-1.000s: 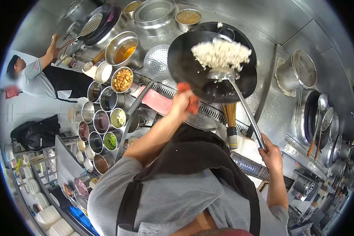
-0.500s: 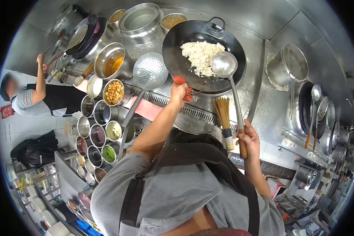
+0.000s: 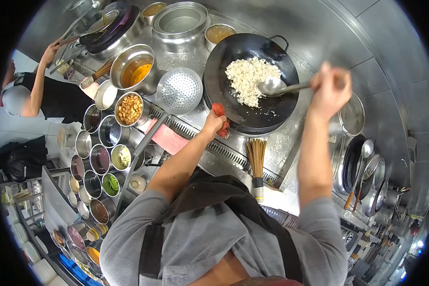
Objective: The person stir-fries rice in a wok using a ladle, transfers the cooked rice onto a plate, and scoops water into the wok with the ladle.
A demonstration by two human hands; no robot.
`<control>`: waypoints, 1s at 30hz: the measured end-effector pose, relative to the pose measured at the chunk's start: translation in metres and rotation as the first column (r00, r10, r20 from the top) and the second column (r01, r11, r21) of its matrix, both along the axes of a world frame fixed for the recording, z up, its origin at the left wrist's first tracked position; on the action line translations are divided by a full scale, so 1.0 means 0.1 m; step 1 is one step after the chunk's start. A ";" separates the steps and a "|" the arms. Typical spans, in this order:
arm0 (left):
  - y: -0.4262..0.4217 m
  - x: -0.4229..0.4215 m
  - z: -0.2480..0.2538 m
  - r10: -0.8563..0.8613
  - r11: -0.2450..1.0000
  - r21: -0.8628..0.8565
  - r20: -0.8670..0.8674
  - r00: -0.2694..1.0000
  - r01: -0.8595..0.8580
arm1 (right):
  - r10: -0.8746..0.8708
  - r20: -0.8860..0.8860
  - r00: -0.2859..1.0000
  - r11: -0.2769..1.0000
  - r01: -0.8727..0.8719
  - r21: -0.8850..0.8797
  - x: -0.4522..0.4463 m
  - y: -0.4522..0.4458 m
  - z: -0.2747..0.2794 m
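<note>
and here at the stove the left hand (image 3: 212, 125) has its fingers closed round a folded red cloth (image 3: 219, 110), tucked right against the near left edge of the black wok (image 3: 217, 83); how much of the wok's handle sits inside those folds, i can't tell. over on the other side, the right hand (image 3: 332, 93), blurred, is wrapped in a fist about the handle of the steel ladle (image 3: 271, 86), raised beyond the wok's right rim, the bowl down at the right side of the pile. and that pile, white rice-like grains (image 3: 245, 76), lies inside the wok right of its middle, a few loose bits scattered below it! just left of the wok lies the perforated strainer (image 3: 179, 90); in front, the bamboo brush (image 3: 256, 159), bristles towards the wok. far left, a co-worker (image 3: 62, 93) in a dark apron reaches towards another pan.
</note>
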State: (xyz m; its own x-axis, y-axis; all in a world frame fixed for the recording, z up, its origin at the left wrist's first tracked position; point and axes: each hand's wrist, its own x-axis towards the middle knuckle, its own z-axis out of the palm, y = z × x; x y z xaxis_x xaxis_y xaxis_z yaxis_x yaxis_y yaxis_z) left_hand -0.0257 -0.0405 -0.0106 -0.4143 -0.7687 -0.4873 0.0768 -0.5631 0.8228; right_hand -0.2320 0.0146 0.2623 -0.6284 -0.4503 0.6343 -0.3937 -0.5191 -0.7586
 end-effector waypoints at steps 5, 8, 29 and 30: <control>-0.01 -0.01 -0.21 0.000 0.997 -0.074 0.055 0.998 0.004 | 0.363 -0.203 0.909 0.900 -0.399 -0.177 0.07 0.18 0.76; -0.02 -0.03 -0.49 -0.001 0.994 -0.104 0.138 0.990 0.015 | 0.142 -0.112 0.983 0.983 -0.154 -0.099 0.20 -0.13 -0.13; -0.10 0.01 -0.23 -0.087 0.996 0.016 0.192 0.978 0.086 | 0.038 -0.139 0.990 0.994 -0.023 0.106 0.06 -0.52 0.55; -0.10 0.00 -0.37 -0.066 0.997 -0.037 0.192 0.979 0.074 | 0.021 -0.108 0.994 1.000 -0.019 0.021 0.05 -0.41 0.70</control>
